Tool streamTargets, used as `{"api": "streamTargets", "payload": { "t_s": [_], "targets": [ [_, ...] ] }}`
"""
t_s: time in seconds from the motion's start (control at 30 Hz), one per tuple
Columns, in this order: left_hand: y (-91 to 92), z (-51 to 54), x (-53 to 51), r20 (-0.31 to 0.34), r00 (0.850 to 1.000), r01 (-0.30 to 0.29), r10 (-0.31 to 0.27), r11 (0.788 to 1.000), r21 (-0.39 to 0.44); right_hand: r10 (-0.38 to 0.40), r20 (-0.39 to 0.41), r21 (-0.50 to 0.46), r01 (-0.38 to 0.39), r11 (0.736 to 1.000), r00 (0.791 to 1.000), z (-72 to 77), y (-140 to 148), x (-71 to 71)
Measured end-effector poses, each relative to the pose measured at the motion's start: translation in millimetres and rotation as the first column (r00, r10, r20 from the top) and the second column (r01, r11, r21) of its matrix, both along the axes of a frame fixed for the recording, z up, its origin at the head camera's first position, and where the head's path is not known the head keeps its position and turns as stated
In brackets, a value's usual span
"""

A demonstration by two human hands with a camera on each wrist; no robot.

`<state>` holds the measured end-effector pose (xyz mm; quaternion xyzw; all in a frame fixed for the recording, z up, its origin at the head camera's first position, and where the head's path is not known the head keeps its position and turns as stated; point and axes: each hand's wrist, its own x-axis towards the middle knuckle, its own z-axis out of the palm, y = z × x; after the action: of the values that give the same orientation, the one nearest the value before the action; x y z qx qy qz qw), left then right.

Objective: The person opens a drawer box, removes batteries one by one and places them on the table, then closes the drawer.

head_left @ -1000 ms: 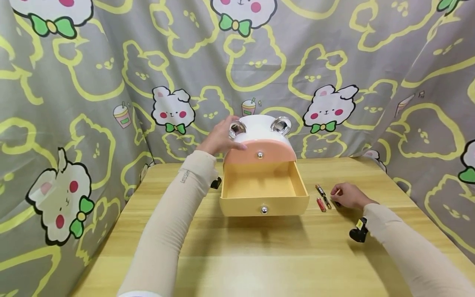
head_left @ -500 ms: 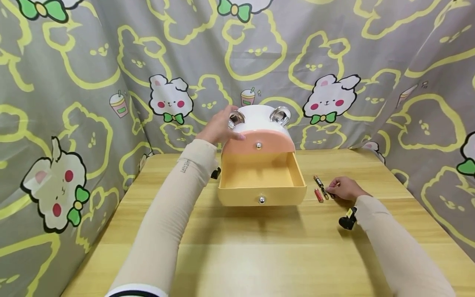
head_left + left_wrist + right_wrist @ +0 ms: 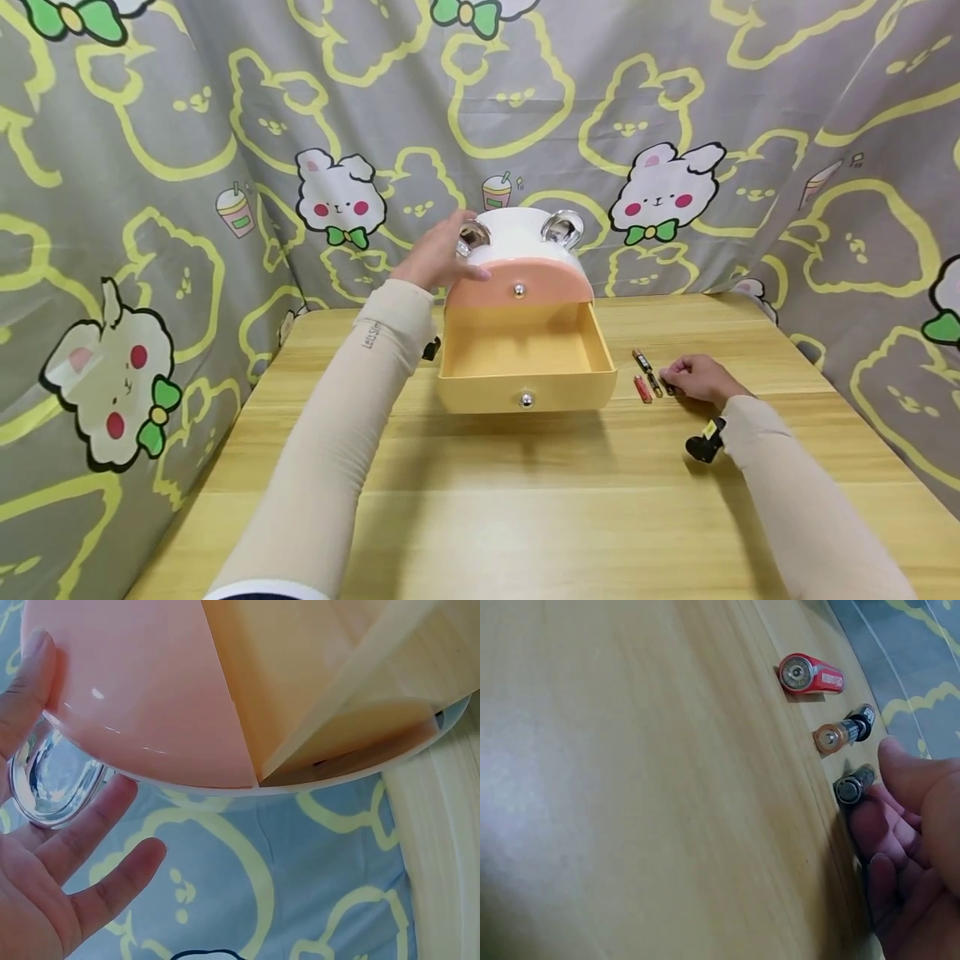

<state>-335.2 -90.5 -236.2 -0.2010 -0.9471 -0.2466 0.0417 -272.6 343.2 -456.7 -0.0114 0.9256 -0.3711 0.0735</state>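
Observation:
A white box with silver ears (image 3: pixel 517 233) has a pink upper drawer (image 3: pixel 547 282) closed and a yellow lower drawer (image 3: pixel 487 396) pulled out, its inside bare. My left hand (image 3: pixel 438 260) grips the box's upper left, thumb on the pink front and other fingers by the silver ear (image 3: pixel 58 776). At the box's right lie a red battery (image 3: pixel 642 389), an orange-and-black battery (image 3: pixel 641 360) and another dark one (image 3: pixel 655 385). My right hand (image 3: pixel 697 379) is at a dark battery (image 3: pixel 855 786); its fingers touch it, with the thumb (image 3: pixel 911 772) raised apart.
The wooden table (image 3: pixel 487 517) extends in front of the box and to both sides. A patterned curtain (image 3: pixel 420 100) hangs behind the table and along its sides. A black wrist camera (image 3: pixel 705 443) sits under my right wrist.
My right hand has shifted slightly left, and the dark battery by its fingers lies a little closer to the others. My left hand keeps its hold. The head view has tilted down slightly.

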Motion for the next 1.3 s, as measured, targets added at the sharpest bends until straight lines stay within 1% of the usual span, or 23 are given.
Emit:
{"api": "streamTargets", "payload": {
  "t_s": [0.13,0.23,0.27,0.37,0.47,0.53,0.6,0.63,0.67,0.7,0.77,0.8,0.87,0.9,0.97,1.03,1.1,1.13,1.2,1.23,1.3],
  "targets": [
    [-0.2,0.2,0.4,0.012,1.0,-0.005,0.005,1.0,-0.005,-0.084,-0.052,0.042,0.086,0.995,0.995,-2.1,-6,8.0],
    [-0.2,0.1,0.3,0.02,1.0,-0.008,0.008,1.0,-0.003,-0.161,-0.09,0.072,0.167,0.983,0.983,-0.3,-11,14.8],
    [0.1,-0.2,0.3,0.023,1.0,-0.008,0.008,1.0,0.0,-0.187,-0.097,0.069,0.194,0.979,0.978,1.3,-13,17.3],
    [1.2,1.1,-0.2,0.028,1.0,-0.014,0.014,1.0,0.012,-0.254,-0.099,0.02,0.257,0.966,0.962,10.4,-17,22.7],
    [2.4,2.3,-0.8,0.032,0.999,-0.018,0.017,1.0,0.022,-0.316,-0.107,-0.06,0.311,0.948,0.943,20.9,-21,27.7],
    [2.7,2.4,-1.1,0.034,0.999,-0.023,0.022,1.0,0.02,-0.336,-0.098,-0.146,0.32,0.936,0.937,27.2,-25,30.8],
    [2.7,1.9,-1.0,0.034,0.999,-0.028,0.028,0.999,0.016,-0.337,-0.075,-0.255,0.309,0.916,0.938,33.4,-32,34.4],
    [2.6,1.5,-0.8,0.032,0.999,-0.033,0.033,0.999,0.013,-0.331,-0.055,-0.319,0.297,0.9,0.942,37.0,-36,36.9],
    [2.5,1.1,-0.9,0.034,0.999,-0.037,0.037,0.999,0.01,-0.319,-0.027,-0.391,0.283,0.876,0.947,40.4,-41,39.5],
    [2.4,0.6,-0.6,0.036,0.999,-0.041,0.04,0.999,0.009,-0.306,0.005,-0.468,0.272,0.841,0.952,44.6,-47,42.8],
    [2.7,-0.2,-0.2,0.037,0.998,-0.043,0.043,0.999,0.013,-0.272,0.059,-0.606,0.251,0.755,0.96,53.3,-60,51.6],
    [3.0,-0.6,-0.1,0.038,0.998,-0.042,0.041,0.999,0.016,-0.256,0.082,-0.665,0.244,0.706,0.963,57.4,-66,56.9],
    [3.5,-2.9,0.5,0.041,0.999,-0.034,0.033,0.999,0.018,-0.233,0.13,-0.75,0.249,0.612,0.964,63.3,-80,69.7],
    [3.7,-3.9,0.9,0.039,0.999,-0.028,0.027,0.999,0.022,-0.226,0.146,-0.777,0.253,0.577,0.963,65.4,-87,76.5],
    [3.9,-5.1,1.1,0.037,0.999,-0.023,0.022,1.0,0.02,-0.224,0.177,-0.807,0.271,0.524,0.958,67.2,-100,89.9],
    [3.7,-5.6,1.1,0.027,0.999,-0.022,0.022,1.0,0.017,-0.23,0.221,-0.823,0.308,0.477,0.948,67.6,-113,101.7],
    [3.3,-5.3,0.8,0.021,0.999,-0.027,0.027,1.0,0.015,-0.22,0.266,-0.831,0.339,0.442,0.938,66.1,-125,112.0],
    [3.0,-4.9,0.7,0.02,0.999,-0.03,0.03,0.999,0.013,-0.215,0.284,-0.832,0.352,0.429,0.934,64.8,-131,116.4],
    [2.3,-3.8,0.0,0.018,0.999,-0.03,0.03,0.999,0.011,-0.206,0.311,-0.832,0.371,0.412,0.928,61.7,-143,123.5],
    [1.9,-3.2,-0.3,0.018,0.999,-0.029,0.029,1.0,0.009,-0.199,0.318,-0.833,0.373,0.409,0.927,59.5,-150,126.6],
    [0.9,-2.0,-1.0,0.02,1.0,-0.024,0.024,1.0,0.007,-0.187,0.314,-0.831,0.365,0.42,0.931,54.9,-164,132.0]
  ]
}}
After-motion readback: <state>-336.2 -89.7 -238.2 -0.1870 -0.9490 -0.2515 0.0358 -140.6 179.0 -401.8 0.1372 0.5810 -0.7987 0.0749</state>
